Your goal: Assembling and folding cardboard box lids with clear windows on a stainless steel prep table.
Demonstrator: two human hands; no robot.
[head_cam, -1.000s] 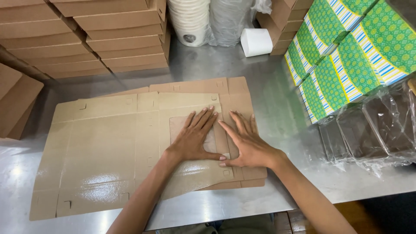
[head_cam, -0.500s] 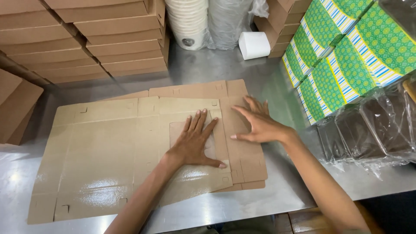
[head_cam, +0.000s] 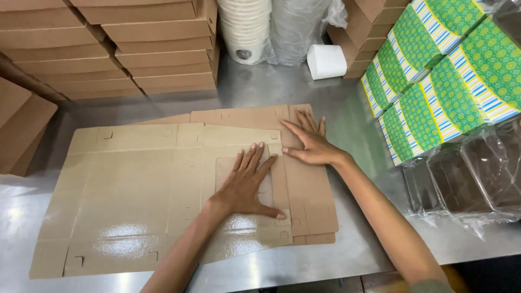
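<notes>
Both hands lie flat with fingers spread, left hand (head_cam: 247,184) and right hand (head_cam: 309,142), on the light, glossy, bendable flat brown cardboard box blank (head_cam: 135,190), best gripped by its edges.

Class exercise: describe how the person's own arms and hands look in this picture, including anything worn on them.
Both forearms are bare, with no gloves, rings, watch or bracelets visible on the left hand or right hand. Fingernails look short and unpainted. A bit of dull green sleeve shows at the right arm's upper end.
</notes>
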